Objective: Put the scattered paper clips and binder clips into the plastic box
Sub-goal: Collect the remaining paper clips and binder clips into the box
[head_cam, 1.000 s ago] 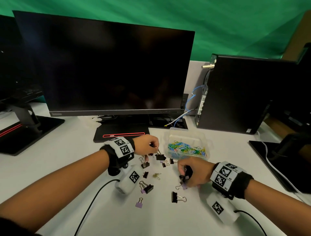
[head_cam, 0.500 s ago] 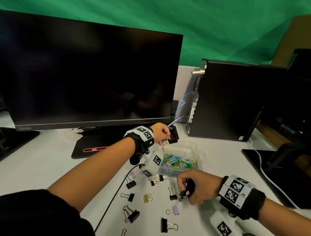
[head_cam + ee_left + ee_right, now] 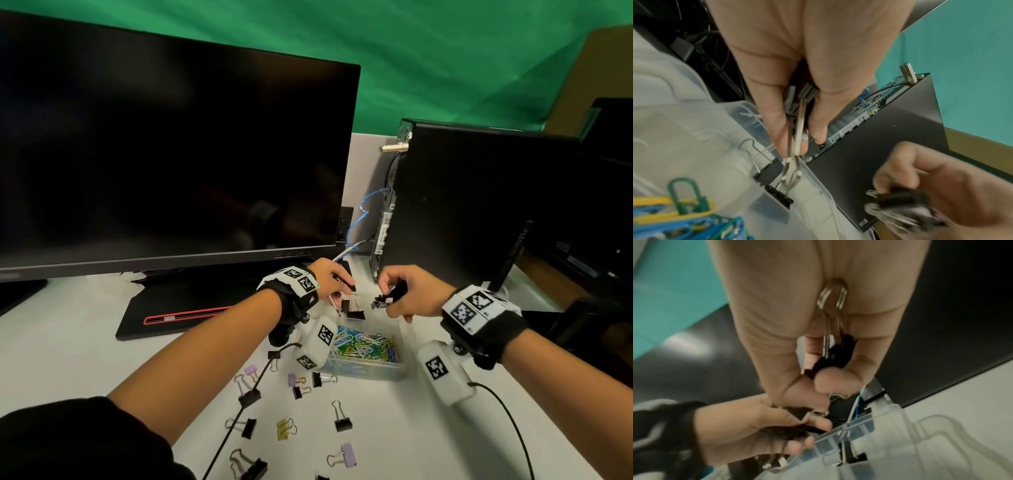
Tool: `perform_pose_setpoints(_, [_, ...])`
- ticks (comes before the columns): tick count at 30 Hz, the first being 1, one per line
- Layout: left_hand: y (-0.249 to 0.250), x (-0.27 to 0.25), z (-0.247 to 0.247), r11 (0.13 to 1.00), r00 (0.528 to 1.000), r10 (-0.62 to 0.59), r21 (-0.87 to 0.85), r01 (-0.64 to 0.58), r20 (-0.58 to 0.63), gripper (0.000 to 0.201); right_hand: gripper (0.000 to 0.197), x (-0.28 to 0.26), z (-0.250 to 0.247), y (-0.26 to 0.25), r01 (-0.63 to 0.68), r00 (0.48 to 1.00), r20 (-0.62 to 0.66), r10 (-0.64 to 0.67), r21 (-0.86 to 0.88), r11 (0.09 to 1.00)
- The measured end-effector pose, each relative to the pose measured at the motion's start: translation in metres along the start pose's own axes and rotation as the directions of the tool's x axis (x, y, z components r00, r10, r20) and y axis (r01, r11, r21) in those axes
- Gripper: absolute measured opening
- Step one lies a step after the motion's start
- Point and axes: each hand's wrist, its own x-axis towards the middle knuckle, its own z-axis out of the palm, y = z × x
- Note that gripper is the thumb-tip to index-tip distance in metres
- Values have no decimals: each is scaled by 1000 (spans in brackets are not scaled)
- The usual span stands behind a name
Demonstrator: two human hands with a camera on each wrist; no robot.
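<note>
The clear plastic box (image 3: 373,371) sits on the white desk with coloured paper clips (image 3: 363,346) inside. My left hand (image 3: 342,289) is above the box's far side and pinches the wire handles of black binder clips (image 3: 354,310), which dangle over the box (image 3: 740,107). My right hand (image 3: 387,296) is level with it, just to its right, gripping a bunch of black binder clips (image 3: 385,299) with a purple one. The right wrist view shows those clips (image 3: 836,352) in curled fingers. Several binder clips (image 3: 342,418) lie scattered on the desk in front of the box.
A large dark monitor (image 3: 171,154) stands behind on its base (image 3: 178,308). A black computer tower (image 3: 479,205) with blue cables (image 3: 363,219) stands at the back right. Wrist camera cables (image 3: 507,418) trail over the desk. A yellow clip (image 3: 284,428) lies among the scattered ones.
My right hand has risen from the desk with its clips and now hangs over the box beside the left hand. The left hand stays over the box.
</note>
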Motion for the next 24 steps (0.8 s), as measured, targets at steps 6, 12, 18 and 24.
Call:
perform_pose_setpoints(6, [5, 5, -1, 999, 1000, -25, -41, 25, 12, 21, 27, 41, 10, 14, -159, 987, 13, 160, -50, 986])
perform_pose_setpoints(12, [6, 3, -7, 1000, 998, -31, -2, 31, 48, 25, 29, 51, 14, 12, -138, 985, 89, 147, -104, 985])
perform_pose_setpoints(18, [3, 0, -10, 992, 996, -37, 122, 26, 86, 34, 24, 46, 10, 15, -172, 983, 20, 183, -260, 950])
perform_pose_setpoints(24, [10, 1, -7, 993, 991, -82, 95, 72, 110, 40, 14, 42, 12, 13, -89, 996, -33, 83, -456, 885])
